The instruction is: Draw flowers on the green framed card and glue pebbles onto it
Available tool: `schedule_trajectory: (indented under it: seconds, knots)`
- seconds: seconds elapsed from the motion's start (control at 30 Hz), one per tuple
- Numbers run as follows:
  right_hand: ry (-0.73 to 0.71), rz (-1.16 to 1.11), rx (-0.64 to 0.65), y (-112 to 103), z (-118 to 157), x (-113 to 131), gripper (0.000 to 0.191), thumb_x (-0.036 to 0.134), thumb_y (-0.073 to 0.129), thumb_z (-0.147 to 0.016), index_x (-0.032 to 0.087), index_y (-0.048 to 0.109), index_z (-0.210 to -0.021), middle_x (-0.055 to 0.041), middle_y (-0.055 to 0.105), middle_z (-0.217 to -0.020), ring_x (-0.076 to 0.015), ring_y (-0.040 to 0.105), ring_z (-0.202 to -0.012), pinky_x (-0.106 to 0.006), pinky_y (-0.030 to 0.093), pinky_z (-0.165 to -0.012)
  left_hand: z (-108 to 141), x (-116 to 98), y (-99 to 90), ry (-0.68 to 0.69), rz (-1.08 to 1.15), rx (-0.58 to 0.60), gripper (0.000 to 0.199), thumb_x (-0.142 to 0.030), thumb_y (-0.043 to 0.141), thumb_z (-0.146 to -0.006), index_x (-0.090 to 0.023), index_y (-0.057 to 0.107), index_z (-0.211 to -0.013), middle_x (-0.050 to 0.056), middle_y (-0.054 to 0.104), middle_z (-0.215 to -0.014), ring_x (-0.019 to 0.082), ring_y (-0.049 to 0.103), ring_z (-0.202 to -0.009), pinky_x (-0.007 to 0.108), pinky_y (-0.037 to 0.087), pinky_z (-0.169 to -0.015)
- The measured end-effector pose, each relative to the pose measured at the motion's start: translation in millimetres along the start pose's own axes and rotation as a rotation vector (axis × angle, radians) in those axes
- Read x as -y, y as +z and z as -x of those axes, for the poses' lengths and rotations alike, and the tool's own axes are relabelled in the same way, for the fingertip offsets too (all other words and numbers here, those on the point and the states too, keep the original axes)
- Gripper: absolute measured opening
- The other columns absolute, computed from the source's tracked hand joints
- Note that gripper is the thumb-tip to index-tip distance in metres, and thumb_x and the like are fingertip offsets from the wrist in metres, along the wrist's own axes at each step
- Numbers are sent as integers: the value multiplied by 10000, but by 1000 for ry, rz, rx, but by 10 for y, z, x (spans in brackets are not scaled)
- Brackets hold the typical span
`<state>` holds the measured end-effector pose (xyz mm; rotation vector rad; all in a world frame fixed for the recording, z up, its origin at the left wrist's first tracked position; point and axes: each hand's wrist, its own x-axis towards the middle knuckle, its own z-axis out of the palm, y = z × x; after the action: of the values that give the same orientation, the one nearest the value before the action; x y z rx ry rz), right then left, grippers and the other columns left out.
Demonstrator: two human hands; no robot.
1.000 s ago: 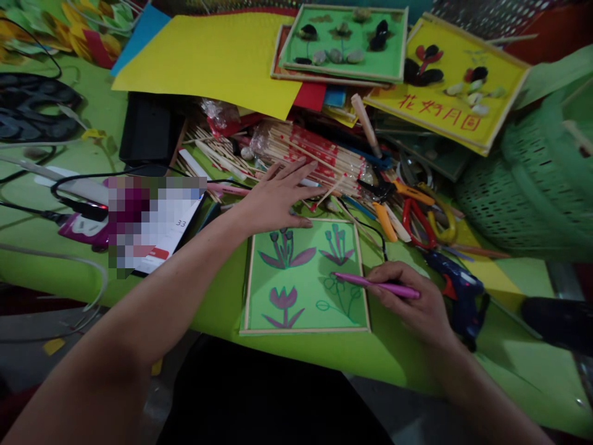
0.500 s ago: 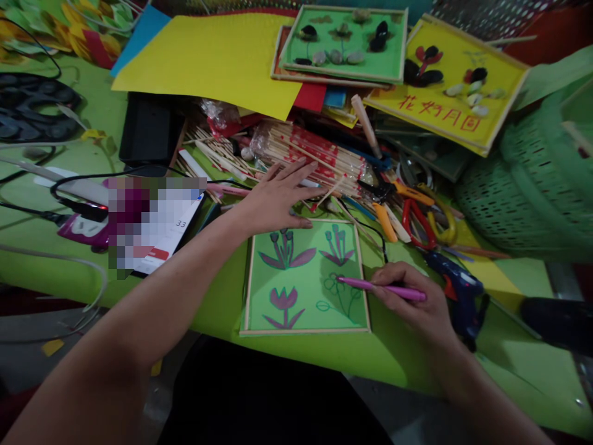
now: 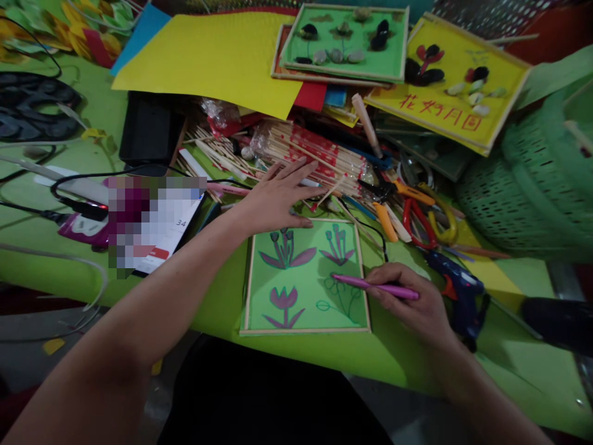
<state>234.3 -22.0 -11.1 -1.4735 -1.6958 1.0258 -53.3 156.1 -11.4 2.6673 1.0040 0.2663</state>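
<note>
A green board [image 3: 301, 284] framed with thin wooden sticks lies near the table's front edge. Three of its flower drawings are filled in purple; the lower right one shows green outlines. My right hand [image 3: 407, 296] is closed on a purple pen [image 3: 375, 286], its tip at the top of the outlined flower. Spread flat with fingers apart, my left hand [image 3: 282, 196] lies over the board's upper edge, its fingertips by a bundle of wooden sticks [image 3: 315, 148].
Pliers [image 3: 417, 222], scissors and a blue glue gun [image 3: 458, 296] lie right of the board. A phone [image 3: 167, 241] and a power strip [image 3: 83, 228] are at left. Yellow card [image 3: 208, 59], framed pictures [image 3: 345, 43] and a green basket [image 3: 532, 179] stand behind and right.
My right hand and the purple pen have shifted slightly left and up, the tip now at the flower's upper part. My left hand and the board remain in place.
</note>
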Motion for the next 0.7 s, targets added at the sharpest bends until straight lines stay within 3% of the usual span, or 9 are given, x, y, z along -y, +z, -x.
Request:
schedule_trajectory:
  seconds: [0.5,0.7]
  knots:
    - [-3,-39,-23,-14,39,-56,81,309,769,-889,249,719,-907,-33,711,-837,-194,682,-735,-301,548,-634,-7,-5,-9,-8,-9,18,744,-469,715,-906,-365,419,-1581,64,178,-1744,315,155,-1608,568,104,-1278]
    - [-10,-12,0,9,0,-1,98,341,769,-892,251,733,-905,-34,722,-821,-194,686,-710,-294,542,-604,-2,-6,-9,-4,3,0,760,-453,740,-886,-353,438,-1576,63,196,-1741,349,181,-1598,557,97,-1285]
